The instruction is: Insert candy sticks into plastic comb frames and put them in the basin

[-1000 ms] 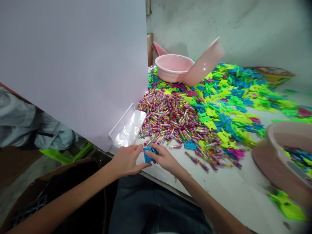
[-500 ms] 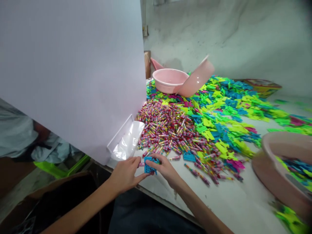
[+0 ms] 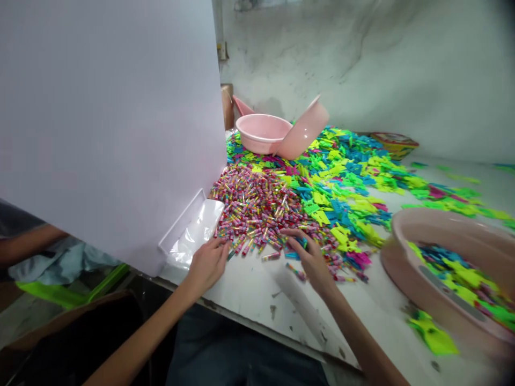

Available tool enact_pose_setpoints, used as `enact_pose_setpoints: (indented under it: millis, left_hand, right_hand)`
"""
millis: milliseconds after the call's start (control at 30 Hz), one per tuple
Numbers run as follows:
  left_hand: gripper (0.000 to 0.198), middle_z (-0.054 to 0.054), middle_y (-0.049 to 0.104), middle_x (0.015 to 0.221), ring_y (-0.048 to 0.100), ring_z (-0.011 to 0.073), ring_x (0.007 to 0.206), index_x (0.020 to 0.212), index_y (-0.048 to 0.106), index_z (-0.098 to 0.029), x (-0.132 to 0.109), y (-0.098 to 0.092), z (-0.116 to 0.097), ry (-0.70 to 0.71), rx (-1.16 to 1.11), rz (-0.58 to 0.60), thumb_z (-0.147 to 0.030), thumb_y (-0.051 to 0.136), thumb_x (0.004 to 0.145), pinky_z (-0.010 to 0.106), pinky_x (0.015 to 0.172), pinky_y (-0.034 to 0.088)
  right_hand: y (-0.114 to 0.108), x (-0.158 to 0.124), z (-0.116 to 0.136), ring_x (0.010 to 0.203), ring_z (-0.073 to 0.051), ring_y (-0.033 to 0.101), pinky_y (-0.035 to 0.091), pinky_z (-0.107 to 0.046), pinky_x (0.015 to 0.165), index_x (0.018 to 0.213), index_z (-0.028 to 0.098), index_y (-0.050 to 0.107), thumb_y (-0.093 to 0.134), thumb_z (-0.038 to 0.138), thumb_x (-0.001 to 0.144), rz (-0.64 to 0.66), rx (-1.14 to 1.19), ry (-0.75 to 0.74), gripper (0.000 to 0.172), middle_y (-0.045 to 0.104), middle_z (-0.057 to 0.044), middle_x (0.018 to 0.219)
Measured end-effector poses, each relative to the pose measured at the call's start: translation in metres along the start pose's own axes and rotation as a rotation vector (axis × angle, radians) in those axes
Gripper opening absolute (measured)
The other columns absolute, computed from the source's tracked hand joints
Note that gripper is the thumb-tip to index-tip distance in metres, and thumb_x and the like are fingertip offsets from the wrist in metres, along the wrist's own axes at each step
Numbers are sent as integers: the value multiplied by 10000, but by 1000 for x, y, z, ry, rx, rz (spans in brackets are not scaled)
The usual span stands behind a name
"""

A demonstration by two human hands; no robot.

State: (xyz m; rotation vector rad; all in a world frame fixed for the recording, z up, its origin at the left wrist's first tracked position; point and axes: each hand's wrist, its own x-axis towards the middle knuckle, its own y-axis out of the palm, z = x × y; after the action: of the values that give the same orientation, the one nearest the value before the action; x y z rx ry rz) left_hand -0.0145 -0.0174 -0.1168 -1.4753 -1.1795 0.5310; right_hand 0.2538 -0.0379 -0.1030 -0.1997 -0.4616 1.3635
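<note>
My left hand [image 3: 208,264] is at the near left edge of a heap of small pink patterned crayon-like sticks [image 3: 257,206], its fingers drawn together. A small dark sliver shows by its fingertips, too blurred to name. Over the heap's near right side is my right hand [image 3: 309,257], fingers curled, with a blue plastic piece [image 3: 302,243] partly showing between thumb and fingers. Beneath it another blue piece [image 3: 292,255] lies on the table, close to a few loose sticks [image 3: 271,257].
Yellow, green and blue plastic pieces [image 3: 341,177] spread behind the heap. Two pink basins [image 3: 261,140] rest on them; a larger basin [image 3: 418,217] at right holds more pieces. A clear plastic bag [image 3: 197,230] lies by the white panel [image 3: 112,118]. At far left another person's arm [image 3: 30,244] shows.
My hands were together at the table edge around a blue piece and a stick. They have since parted and moved forward to the heap, right hand farther right. The view has turned right.
</note>
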Motion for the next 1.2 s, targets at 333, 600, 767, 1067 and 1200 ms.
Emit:
enact_pose_setpoints:
  millis: [333,600,767,1067,1200]
  left_hand:
    - [217,130,660,988,619,290,970,998,608,-150,10,33,4,-47,80,22,-328,502,934,400,838,491]
    - [270,38,653,905,639,180,791,950,587,-207,9,24,13,-118,-214,-64,-447,464,958,283,717,502]
    - [282,-5,639,784,591,149,650,953,614,-214,2,12,-3,-204,-494,-95,-485,547,913,267,643,484]
    - [306,17,675,859,664,170,736,991,562,-199,2,11,-26,-319,-899,-13,-492,558,900,305,726,516]
    - [307,19,680,870,676,163,709,1014,508,-192,5,14,-41,-350,-1142,73,-482,529,917,315,721,525]
  right_hand:
    - [-30,19,-51,1043,-343,538,419,-423,901,1111,129,650,642,280,858,76,-924,-28,295,634,-170,1085]
    - [-37,15,-38,1103,-337,527,398,-402,941,1183,117,642,568,234,915,177,-1042,3,302,625,-179,1154]
    - [-38,14,-29,1151,-336,509,392,-402,962,1157,132,643,601,342,918,210,-1056,-3,320,600,-180,1217]
    - [-28,21,-22,1029,-338,576,441,-366,809,1084,140,594,758,338,782,270,-941,37,396,675,-160,1029]
    - [-32,15,-8,1030,-271,595,447,-329,816,1167,182,557,613,291,882,199,-714,28,310,666,-111,1119]
